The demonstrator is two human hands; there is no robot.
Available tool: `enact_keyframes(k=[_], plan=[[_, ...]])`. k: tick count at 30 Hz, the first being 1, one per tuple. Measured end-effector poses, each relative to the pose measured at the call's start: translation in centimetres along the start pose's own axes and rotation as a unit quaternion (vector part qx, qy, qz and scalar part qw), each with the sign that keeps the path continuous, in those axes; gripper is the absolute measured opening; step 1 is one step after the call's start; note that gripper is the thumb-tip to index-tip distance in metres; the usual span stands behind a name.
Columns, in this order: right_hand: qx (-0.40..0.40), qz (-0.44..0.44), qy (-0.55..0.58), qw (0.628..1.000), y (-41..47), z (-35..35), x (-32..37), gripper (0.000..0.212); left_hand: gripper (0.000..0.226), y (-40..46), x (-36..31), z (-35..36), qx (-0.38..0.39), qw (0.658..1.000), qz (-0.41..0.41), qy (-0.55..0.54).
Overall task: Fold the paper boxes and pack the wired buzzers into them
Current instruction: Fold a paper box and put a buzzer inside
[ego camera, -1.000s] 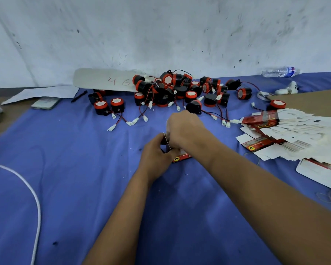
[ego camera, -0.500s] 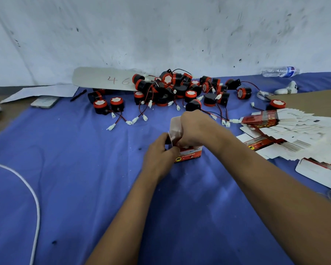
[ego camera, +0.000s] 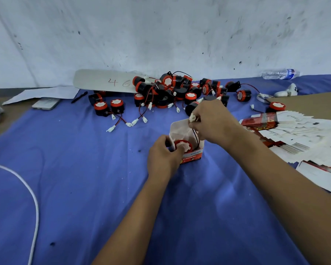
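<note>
A blue cloth covers the work surface beneath a scuffed white wall. At right, a fanned stack of flat box blanks, white with red and black printing too small to read, lies spread over the cloth. At the back, a pale board bears the handwritten figures "4 6". Against it sits a heap of black-and-red wired buzzers, their red and black leads ending in white plugs. A clear water bottle with a blue label lies by the wall.

At centre, an opened paper box, red on its front with small white lettering that cannot be made out, stands with its top flap raised. Inside it rests one buzzer, red face up. The left hand grips the box's near edge, fingers curled round it. The right hand pinches the buzzer's white connector above the box, its wire trailing down into it.
</note>
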State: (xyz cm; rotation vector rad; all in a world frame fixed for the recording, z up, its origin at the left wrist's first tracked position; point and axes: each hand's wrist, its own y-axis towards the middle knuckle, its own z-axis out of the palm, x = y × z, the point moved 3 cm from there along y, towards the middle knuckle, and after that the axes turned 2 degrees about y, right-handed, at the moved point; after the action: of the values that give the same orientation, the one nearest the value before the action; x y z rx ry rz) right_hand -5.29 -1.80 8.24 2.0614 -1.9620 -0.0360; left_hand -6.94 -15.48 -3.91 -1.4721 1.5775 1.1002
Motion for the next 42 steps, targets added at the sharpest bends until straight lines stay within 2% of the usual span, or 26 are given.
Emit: enact_keyframes(k=[3, 7, 9, 11, 13, 16, 18, 23, 27, 30, 34, 37, 38, 40, 42], plan=[[-0.005, -0.001, -0.029, 1.000, -0.3, 1.4, 1.1, 0.037, 0.028, 0.5, 0.2, 0.4, 0.005, 1.000, -0.019, -0.017], [0.000, 0.021, -0.015, 1.000, -0.5, 3.2, 1.5, 0.024, 0.035, 1.0, -0.7, 1.3, 0.003, 0.999, -0.050, -0.008], [-0.009, 0.020, -0.012, 1.000, -0.9, 3.6, 0.9, 0.026, 0.035, 1.2, -1.1, 1.7, 0.003, 0.998, -0.057, 0.000], [0.003, 0.013, -0.005, 1.000, -1.4, 4.1, 0.2, 0.026, 0.033, 1.2, -1.1, 2.0, 0.007, 0.999, -0.041, 0.003], [0.039, 0.017, -0.047, 0.998, -1.3, 4.2, -0.3, 0.018, 0.027, 1.2, -0.9, 2.0, 0.014, 1.000, -0.012, -0.011], [0.070, 0.015, -0.079, 0.994, -0.1, 4.3, -0.5, 0.031, 0.022, 1.2, -0.7, 1.9, 0.017, 0.999, 0.003, -0.035], [0.083, 0.024, -0.091, 0.992, 0.6, 4.3, -0.4, 0.032, 0.016, 1.1, -0.6, 2.0, 0.019, 0.998, 0.007, -0.056], [0.120, 0.057, -0.083, 0.988, 1.0, 4.2, 0.5, 0.035, 0.031, 0.7, -0.9, 1.9, 0.023, 0.996, 0.018, -0.081], [0.078, 0.028, -0.080, 0.993, 0.5, 4.8, 1.3, 0.036, 0.034, 0.9, -0.9, 2.3, 0.035, 0.995, 0.013, -0.091], [0.056, 0.043, -0.101, 0.992, 0.3, 4.6, 1.6, 0.031, 0.021, 1.1, -1.1, 2.4, 0.042, 0.997, 0.015, -0.070], [0.128, 0.030, -0.140, 0.981, -0.2, 4.3, 1.8, 0.031, 0.008, 1.0, -1.4, 2.6, 0.055, 0.997, 0.020, -0.040], [0.165, 0.032, -0.144, 0.975, -0.2, 3.0, 1.5, 0.036, 0.022, 1.3, -1.5, 2.6, 0.066, 0.995, -0.018, -0.067], [0.150, 0.034, -0.141, 0.978, -0.3, 2.6, 1.2, 0.037, 0.022, 1.6, -1.5, 2.6, 0.074, 0.995, -0.030, -0.060], [0.072, 0.032, -0.130, 0.988, -0.5, 2.0, 0.4, 0.040, 0.008, 2.1, -1.6, 2.5, 0.089, 0.994, -0.050, -0.036], [0.003, 0.045, -0.122, 0.991, -1.2, 2.0, -0.3, 0.036, 0.003, 2.3, -1.7, 2.5, 0.091, 0.994, -0.056, -0.020]])
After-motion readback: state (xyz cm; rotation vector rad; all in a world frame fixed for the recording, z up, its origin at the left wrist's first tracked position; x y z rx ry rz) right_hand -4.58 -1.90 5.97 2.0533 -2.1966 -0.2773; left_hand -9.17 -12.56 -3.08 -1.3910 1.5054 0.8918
